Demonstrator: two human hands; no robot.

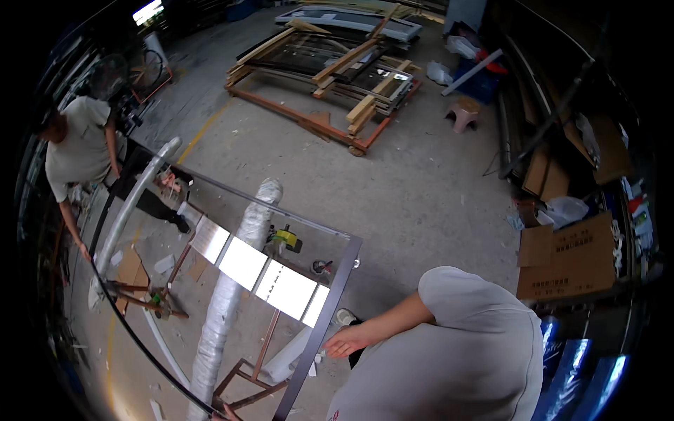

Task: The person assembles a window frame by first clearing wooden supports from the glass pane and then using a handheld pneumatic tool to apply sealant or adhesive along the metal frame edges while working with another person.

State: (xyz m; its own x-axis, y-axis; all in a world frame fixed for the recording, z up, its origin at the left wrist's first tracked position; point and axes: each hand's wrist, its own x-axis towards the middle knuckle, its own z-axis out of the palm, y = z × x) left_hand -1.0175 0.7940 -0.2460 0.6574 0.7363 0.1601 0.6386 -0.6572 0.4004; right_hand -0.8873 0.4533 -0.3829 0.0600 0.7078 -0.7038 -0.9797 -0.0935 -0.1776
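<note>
A large dark rectangular frame with a grey-purple side bar point(338, 288) lies in front of me over stands. Beside that bar is my right hand point(345, 342), its fingers loosely bent and holding nothing I can see. At the lower edge, my left hand point(228, 415) shows only in part, its fingers at the end of a long black strip point(140, 342), apparently closed on it. This strip curves along the frame's far-left side, where a co-worker's hand point(85, 252) touches it. Shiny pale panels point(242, 263) and a plastic-wrapped long bundle point(223, 302) lie within the frame's outline.
A co-worker point(81, 140) stands at the left. Rust-coloured stands point(246, 382) and a yellow-green tool point(286, 239) are below the frame. Farther off, a pallet point(309, 126) bears frames and timber. A pink stool point(464, 114) and cardboard boxes point(572, 256) are at the right.
</note>
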